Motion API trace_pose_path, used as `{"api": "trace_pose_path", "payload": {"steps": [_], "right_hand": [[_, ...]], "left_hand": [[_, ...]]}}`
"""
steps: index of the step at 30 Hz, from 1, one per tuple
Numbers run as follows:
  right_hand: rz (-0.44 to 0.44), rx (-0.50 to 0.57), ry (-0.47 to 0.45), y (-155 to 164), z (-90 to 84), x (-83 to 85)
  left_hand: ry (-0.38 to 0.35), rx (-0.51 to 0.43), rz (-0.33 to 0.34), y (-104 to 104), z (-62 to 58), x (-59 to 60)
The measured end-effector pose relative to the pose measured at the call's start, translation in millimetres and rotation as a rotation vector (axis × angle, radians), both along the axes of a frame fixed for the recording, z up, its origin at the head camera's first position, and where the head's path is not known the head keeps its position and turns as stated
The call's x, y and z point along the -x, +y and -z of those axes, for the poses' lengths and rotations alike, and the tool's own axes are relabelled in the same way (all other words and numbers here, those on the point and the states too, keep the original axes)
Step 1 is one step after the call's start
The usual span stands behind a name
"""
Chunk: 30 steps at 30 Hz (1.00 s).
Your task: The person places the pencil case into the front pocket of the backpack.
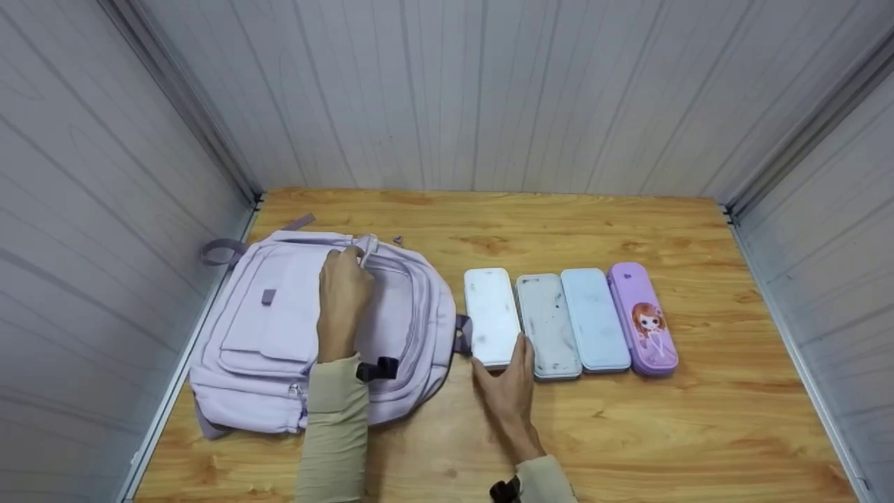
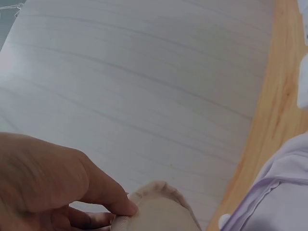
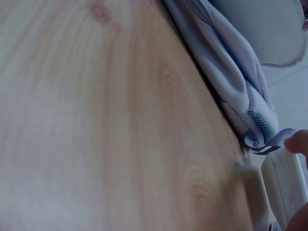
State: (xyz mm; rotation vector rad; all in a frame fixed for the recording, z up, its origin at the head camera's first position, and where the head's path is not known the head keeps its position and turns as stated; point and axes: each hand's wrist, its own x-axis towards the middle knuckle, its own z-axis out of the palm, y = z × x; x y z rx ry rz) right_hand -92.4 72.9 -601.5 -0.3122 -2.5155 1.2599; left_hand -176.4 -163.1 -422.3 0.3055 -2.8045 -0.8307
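**Left hand on backpack zipper, right hand at the white case**

Nearest the camera: two beige sleeves coming in from the near edge, each with a dark wrist strap.

Table: wood grain, fenced by pale panel walls on the left, far and right sides.

Backpack: lilac, lying flat on the left part of the table with its front pockets up, so the zip line along its far edge faces upward and can be reached from above. A side strap tab shows at its right edge, just beside the white case.

Row of four pencil cases to the right of the backpack, side by side and touching, long axis running near to far: white case, grey scuffed case, pale blue case, purple case with a cartoon girl print.

Left hand: resting on top of the backpack, fingers curled and pinching the zipper pull at the far edge.

Right hand: at the near end of the white case, thumb and fingers closing around its near corners; the grasp looks light, the case flat on the table.
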Motion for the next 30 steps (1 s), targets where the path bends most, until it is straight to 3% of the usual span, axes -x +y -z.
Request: {"api": "trace_pose_path", "payload": {"steps": [9,17,30], "right_hand": [[-0.033,0.078,0.034,8,-15.5,10.0],[-0.137,0.131,0.071,17,-30.3,24.0],[-0.366,0.034,0.106,13,-41.8,35.8]], "left_hand": [[-0.008,-0.006,-0.009,-3,-10.3,2.0],[-0.033,-0.012,-0.024,-3,-13.2,3.8],[-0.035,-0.022,-0.029,-2,-12.2,3.3]]}}
